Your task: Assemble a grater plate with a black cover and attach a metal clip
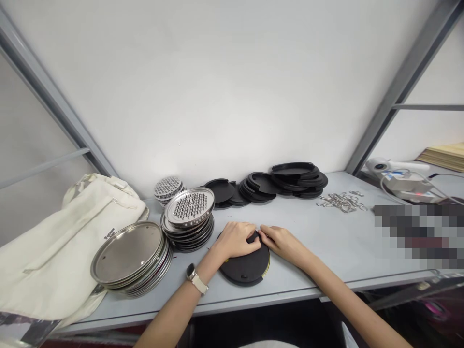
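Observation:
A round black disc (pixel 243 267) lies on the grey table near its front edge, with a yellowish line along part of its rim. My left hand (pixel 237 240) rests across its upper part, fingers curled over the far edge and thumb on top. Close by, my right hand (pixel 282 244) is closed in a pinch at the disc's far right edge. A small shiny bit shows between the two hands, but the fingers hide what it is. A watch (pixel 195 279) is on my left wrist.
Left of my hands stand stacked metal grater discs (pixel 192 205) and flat metal discs (pixel 128 251), beside a cream bag (pixel 72 237). Black discs (pixel 261 183) are piled along the wall. Small metal clips (pixel 342 202) lie right of them. A white device (pixel 406 181) with cables stands far right.

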Demonstrator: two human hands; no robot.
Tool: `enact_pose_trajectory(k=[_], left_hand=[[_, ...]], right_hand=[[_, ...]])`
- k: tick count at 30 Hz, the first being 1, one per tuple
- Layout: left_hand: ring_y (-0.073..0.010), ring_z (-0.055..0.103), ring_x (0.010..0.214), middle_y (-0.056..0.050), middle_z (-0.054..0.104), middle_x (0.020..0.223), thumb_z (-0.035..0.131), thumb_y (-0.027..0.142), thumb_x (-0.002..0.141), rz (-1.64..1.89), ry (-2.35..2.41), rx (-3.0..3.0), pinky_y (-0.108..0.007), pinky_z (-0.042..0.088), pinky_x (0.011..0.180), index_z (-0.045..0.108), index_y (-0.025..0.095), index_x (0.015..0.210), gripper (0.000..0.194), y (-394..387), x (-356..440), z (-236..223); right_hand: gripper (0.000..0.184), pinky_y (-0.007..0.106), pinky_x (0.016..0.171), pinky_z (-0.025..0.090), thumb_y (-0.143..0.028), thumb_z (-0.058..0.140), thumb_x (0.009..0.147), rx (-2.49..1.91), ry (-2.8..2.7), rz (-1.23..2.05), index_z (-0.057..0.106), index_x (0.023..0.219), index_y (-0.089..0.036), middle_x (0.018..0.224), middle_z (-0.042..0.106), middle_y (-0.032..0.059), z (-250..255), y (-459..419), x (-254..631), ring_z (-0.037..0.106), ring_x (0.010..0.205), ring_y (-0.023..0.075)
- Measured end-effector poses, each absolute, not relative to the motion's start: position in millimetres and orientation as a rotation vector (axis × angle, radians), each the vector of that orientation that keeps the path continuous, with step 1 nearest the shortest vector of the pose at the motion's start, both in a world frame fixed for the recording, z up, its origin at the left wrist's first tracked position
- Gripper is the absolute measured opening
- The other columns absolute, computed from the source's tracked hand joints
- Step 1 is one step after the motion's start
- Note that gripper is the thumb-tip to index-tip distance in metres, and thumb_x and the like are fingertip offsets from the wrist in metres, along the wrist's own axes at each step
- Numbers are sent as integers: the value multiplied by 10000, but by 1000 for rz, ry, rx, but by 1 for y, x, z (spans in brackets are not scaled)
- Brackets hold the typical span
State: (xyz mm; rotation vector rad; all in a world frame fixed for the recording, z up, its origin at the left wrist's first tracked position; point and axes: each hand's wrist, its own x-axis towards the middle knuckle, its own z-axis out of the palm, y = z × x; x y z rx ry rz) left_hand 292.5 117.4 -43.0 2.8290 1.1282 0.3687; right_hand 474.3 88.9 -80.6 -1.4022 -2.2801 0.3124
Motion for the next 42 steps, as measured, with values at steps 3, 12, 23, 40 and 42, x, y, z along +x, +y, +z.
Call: enact_pose_trajectory(k=[3,12,23,40,42], left_hand=[[-142,539,624,4,609,697,513,315,782,381,1125,2827,-278,287,550,539,190,710,147,117,292,-43],[-147,543,642,-9,618,718,506,323,790,366,1132,2816,-265,303,570,552,190,724,156,118,293,-44],[-167,572,659,-3,627,752,499,339,798,360,1157,2810,-264,320,581,527,207,837,140,117,292,-44],[-193,602,680,-5,630,740,487,328,813,320,1123,2897,-261,317,565,497,221,956,179,116,291,-42],[-193,603,680,-5,630,739,483,325,816,316,1118,2893,-261,315,564,495,219,961,181,116,291,-42]], right_hand=[[211,237,545,314,-257,364,937,-1405,-2280,303,444,746,-214,620,520,-13,-82,89,475,471,542,136],[226,244,561,336,-255,325,949,-1416,-2296,280,463,775,-209,638,550,7,-79,88,474,501,557,149],[234,247,566,329,-258,308,960,-1431,-2327,242,455,786,-205,644,554,8,-81,89,475,508,563,151],[239,248,558,318,-245,304,961,-1414,-2343,171,479,807,-190,642,553,14,-81,88,474,509,564,151],[243,251,549,308,-241,305,960,-1414,-2349,135,482,802,-187,623,537,11,-80,87,474,494,548,151]])
